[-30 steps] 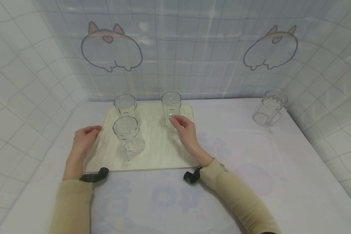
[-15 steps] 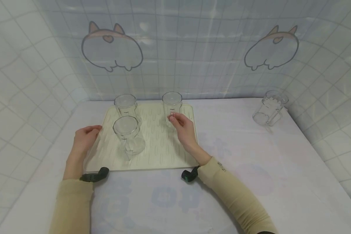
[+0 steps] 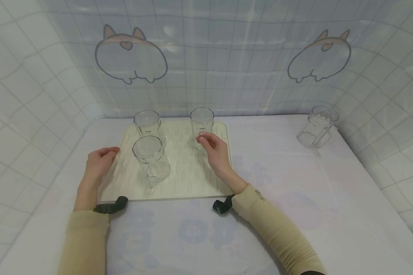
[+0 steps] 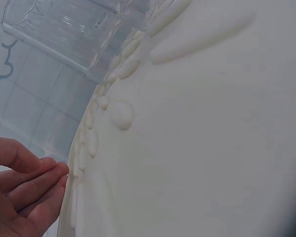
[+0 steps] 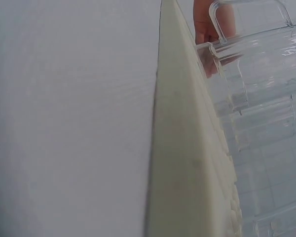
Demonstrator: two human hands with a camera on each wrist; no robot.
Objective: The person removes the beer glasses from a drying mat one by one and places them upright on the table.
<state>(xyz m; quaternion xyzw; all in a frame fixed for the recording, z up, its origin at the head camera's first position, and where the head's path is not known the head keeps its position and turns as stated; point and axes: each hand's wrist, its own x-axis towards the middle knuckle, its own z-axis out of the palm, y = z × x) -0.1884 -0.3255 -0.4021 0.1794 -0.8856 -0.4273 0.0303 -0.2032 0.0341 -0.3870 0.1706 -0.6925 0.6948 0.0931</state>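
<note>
My right hand (image 3: 218, 156) pinches the handle of a clear glass mug (image 3: 202, 118), which stands upright at the back right of a cream ribbed drying mat (image 3: 184, 185). Only a sliver of that hand enters the right wrist view, at the lower right corner. My left hand (image 3: 99, 162) is beside the mat's left edge with its fingers together and loosely bent; in the left wrist view its fingertips (image 4: 61, 170) meet the edge. Two more clear mugs stand upright on the mat's left half, one at the back (image 3: 147, 120) and one in front (image 3: 148, 151).
Off the mat, a fourth glass mug (image 3: 316, 128) stands at the far right of the white-covered table (image 3: 289, 229). A tiled-pattern sheet (image 3: 227, 57) rises behind and at both sides. Dark cameras are strapped to both wrists.
My right hand has shifted slightly up and left, and its fingertips have gone from beside the mug's handle to around it. The left hand and the mugs stay where they were.
</note>
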